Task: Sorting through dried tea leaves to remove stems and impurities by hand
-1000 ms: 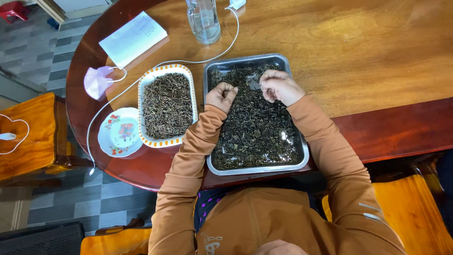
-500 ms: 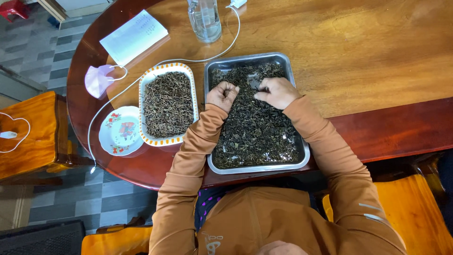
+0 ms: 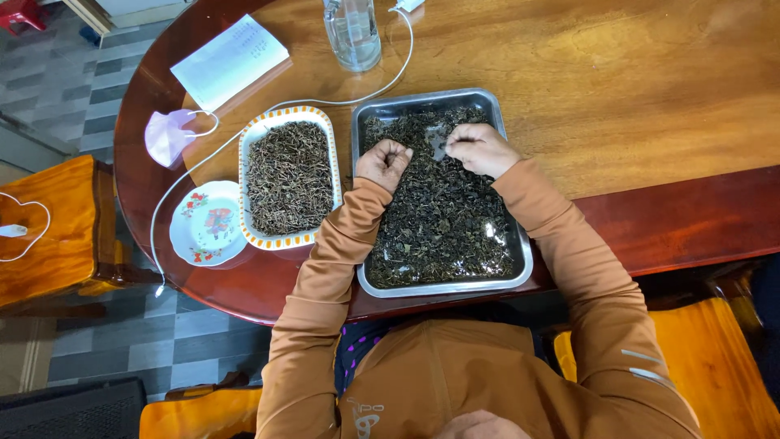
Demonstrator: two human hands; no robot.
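Note:
A metal tray point(image 3: 525, 262) on the wooden table holds a layer of dark dried leaves point(image 3: 443, 219). My left hand point(image 3: 383, 163) rests on the leaves at the tray's upper left, its fingers curled in; whether they pinch any leaves is hidden. My right hand point(image 3: 481, 149) lies on the leaves at the upper middle of the tray, fingertips down among them near a small bare patch of metal. Left of the tray stands an oval white dish with an orange rim point(image 3: 246, 175), filled with brown dried stems point(image 3: 289, 176).
A small flowered plate point(image 3: 206, 223) and a pink face mask point(image 3: 167, 136) lie at the table's left edge. A white booklet point(image 3: 231, 61), a glass jug point(image 3: 353, 31) and a white cable point(image 3: 370, 92) sit further back. Orange chairs point(image 3: 49, 223) stand around the table.
My right hand has slid a little down and left over the leaves, closer to my left hand. My left hand has barely moved.

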